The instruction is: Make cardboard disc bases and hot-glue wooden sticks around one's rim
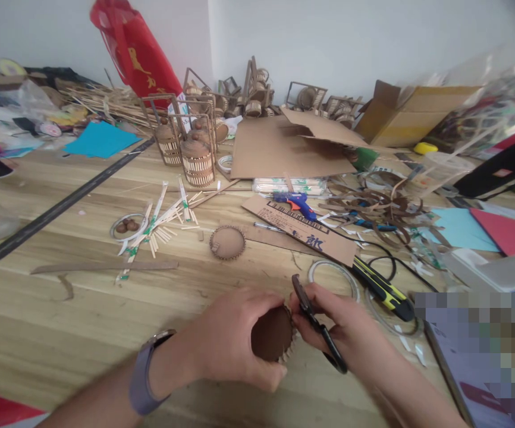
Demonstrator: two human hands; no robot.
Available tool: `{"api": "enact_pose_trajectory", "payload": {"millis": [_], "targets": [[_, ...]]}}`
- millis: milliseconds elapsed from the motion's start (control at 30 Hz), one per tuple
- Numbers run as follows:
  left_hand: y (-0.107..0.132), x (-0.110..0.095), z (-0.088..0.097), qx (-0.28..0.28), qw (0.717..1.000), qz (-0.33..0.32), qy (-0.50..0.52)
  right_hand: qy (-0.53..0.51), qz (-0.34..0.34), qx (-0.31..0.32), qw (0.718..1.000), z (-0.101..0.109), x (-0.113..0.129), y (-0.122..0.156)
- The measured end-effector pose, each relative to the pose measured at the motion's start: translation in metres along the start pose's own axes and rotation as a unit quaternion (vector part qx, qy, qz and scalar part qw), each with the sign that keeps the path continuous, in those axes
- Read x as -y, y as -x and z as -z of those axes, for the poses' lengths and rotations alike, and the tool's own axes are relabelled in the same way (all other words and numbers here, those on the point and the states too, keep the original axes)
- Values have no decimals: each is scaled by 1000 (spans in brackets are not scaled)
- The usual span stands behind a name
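Observation:
My left hand [228, 339] grips a round brown cardboard piece [272, 336] by its edge, thumb below and fingers above. Small teeth run along the piece's right rim. In my right hand [349, 318] is a pair of dark scissors [332, 349], held close beside that toothed rim; whether they touch it I cannot tell. A similar round cardboard piece [227, 244] with a beaded-looking rim lies flat on the wooden table just beyond my hands.
Short wooden sticks [162, 235] lie scattered at left. Ahead are a blue glue gun [300, 204], a cardboard strip [302, 229] and a yellow-black utility knife [385, 291]. Small lidded baskets [197, 160] stand farther back. A tape roll [329, 267] lies by my right hand.

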State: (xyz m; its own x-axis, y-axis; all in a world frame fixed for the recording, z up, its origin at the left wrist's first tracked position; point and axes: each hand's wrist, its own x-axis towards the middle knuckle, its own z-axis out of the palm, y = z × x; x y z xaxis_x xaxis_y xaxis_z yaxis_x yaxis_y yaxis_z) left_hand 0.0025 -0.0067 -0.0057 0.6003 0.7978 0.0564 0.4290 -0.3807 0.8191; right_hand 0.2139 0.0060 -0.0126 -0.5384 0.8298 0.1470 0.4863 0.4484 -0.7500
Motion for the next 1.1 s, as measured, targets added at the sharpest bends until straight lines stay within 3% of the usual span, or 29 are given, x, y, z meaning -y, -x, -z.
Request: {"api": "enact_pose_trajectory", "payload": {"millis": [167,267,333,533,633,733,900,1033,1100], "targets": [[-1,6,-6,-24,998,-9,-59,26,4,-27,999,-4,-3,-1],[-3,12,-6,-66,988,19,-140,92,10,-78,993,-1,-7,-2],[-3,14,-3,-78,983,40,-163,146,21,-69,987,2,-10,-2],[-1,4,12,-195,977,70,-43,263,14,-38,964,8,-11,1],[0,1,12,-226,967,116,-16,318,31,-48,946,5,-9,1],[-1,3,10,-246,961,123,-23,364,63,-64,927,4,-8,0],[-5,4,10,-221,957,185,40,414,105,-88,900,1,-8,-2],[-7,5,13,-197,948,216,124,413,113,-91,899,-2,-7,-3],[-8,8,16,-220,939,215,151,410,109,-91,901,-1,-8,-2]]}}
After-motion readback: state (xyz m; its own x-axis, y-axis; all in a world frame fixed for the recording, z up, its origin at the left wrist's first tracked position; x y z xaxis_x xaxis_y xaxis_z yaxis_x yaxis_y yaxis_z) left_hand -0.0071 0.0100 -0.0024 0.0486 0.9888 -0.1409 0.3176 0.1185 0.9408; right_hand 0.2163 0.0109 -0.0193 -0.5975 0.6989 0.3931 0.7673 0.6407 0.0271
